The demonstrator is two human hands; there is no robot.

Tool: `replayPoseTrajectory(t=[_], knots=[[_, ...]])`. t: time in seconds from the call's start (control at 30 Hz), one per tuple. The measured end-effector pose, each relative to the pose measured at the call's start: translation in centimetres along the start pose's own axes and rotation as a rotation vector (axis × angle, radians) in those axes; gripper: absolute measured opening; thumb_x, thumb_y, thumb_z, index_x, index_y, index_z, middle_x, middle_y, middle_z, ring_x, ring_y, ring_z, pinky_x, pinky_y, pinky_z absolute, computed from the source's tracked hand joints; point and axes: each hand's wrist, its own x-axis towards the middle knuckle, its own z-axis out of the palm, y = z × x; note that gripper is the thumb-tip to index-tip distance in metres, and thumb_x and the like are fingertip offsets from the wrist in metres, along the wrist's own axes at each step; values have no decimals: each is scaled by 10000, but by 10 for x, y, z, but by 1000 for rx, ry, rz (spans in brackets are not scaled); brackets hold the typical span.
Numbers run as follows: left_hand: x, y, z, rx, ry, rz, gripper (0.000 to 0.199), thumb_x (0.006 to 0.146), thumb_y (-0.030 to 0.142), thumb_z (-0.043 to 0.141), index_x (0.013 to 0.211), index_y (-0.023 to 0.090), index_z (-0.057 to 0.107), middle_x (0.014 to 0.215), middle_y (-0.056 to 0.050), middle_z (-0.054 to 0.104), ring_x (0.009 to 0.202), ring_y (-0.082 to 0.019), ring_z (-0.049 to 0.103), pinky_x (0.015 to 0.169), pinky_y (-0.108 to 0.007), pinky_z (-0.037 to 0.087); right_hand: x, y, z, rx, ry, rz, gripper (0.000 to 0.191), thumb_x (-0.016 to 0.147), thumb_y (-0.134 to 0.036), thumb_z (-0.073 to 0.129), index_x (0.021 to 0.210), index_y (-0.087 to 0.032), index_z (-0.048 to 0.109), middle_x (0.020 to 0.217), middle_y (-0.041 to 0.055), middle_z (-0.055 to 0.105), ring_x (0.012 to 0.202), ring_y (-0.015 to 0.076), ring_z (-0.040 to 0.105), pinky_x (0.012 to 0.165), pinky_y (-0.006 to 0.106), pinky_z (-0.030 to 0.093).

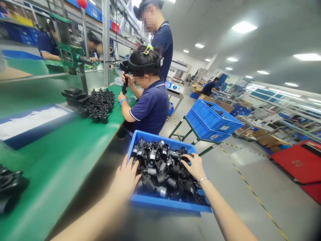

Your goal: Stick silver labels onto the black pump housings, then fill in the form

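Observation:
A blue plastic bin (165, 202) stands before me, heaped with small black cylindrical parts (162, 167), some bearing white labels. My left hand (127, 175) is at the bin's left side, its fingers spread over the rim and the nearest parts; it grips nothing that I can see. At the right side of the heap, my right hand (194, 166) reaches in with fingers apart and bent, the tips against the black parts. Whether those fingertips press on one part cannot be made out. A silver bracelet is on the right wrist.
A green-topped workbench (100, 147) runs along the left, with clustered black parts (100, 103) and a green press (72, 55). A seated co-worker (147, 103) holds a black part beyond the bin; another person stands behind. Stacked blue bins (213, 120) sit on a stand at right.

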Motion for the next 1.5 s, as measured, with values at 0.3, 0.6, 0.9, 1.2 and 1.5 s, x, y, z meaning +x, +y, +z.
replayPoseTrajectory(t=[0.3, 0.6, 0.9, 1.2, 1.5], knots=[[16, -10, -11, -92, -59, -6, 477, 963, 400, 397, 1387, 198, 477, 1446, -147, 460, 1465, -324, 150, 958, -460, 478, -11, 20, -24, -112, -123, 147, 630, 935, -542, 401, 1465, -202, 378, 1143, 187, 652, 1025, 355, 633, 864, 475, 473], [16, -14, -10, -109, -100, -2, 490, 983, 345, 343, 1424, 154, 442, 1560, -153, 290, 1477, -334, 102, 1006, -464, 458, -77, 59, 7, 25, -119, 425, 711, 873, -563, 353, 1312, -24, 503, 1140, 247, 642, 1056, 361, 635, 888, 474, 518], [22, -25, -14, -86, -160, -38, 486, 964, 284, 383, 1443, 211, 421, 1556, -105, 319, 1470, -316, 158, 963, -422, 509, -82, 50, 17, 59, -172, 339, 534, 886, -399, 291, 1315, -250, 571, 1256, 128, 520, 1162, 312, 588, 1002, 442, 464], [28, -10, -33, 4, -209, -6, 456, 947, 267, 411, 1370, 134, 519, 1461, -114, 471, 1468, -331, 137, 1037, -449, 472, -77, 23, -3, 197, -154, 454, 459, 948, -339, 243, 1218, -196, 585, 1356, 137, 467, 1263, 271, 498, 1074, 434, 399], [46, 40, -52, 159, -186, 175, 545, 795, 138, 524, 1289, 354, 603, 1190, -12, 692, 1339, -320, 445, 1121, -530, 403, -82, 46, -23, 360, -77, 445, 452, 942, -417, 393, 1357, -269, 490, 1490, 117, 380, 1368, 341, 370, 1094, 567, 323]])
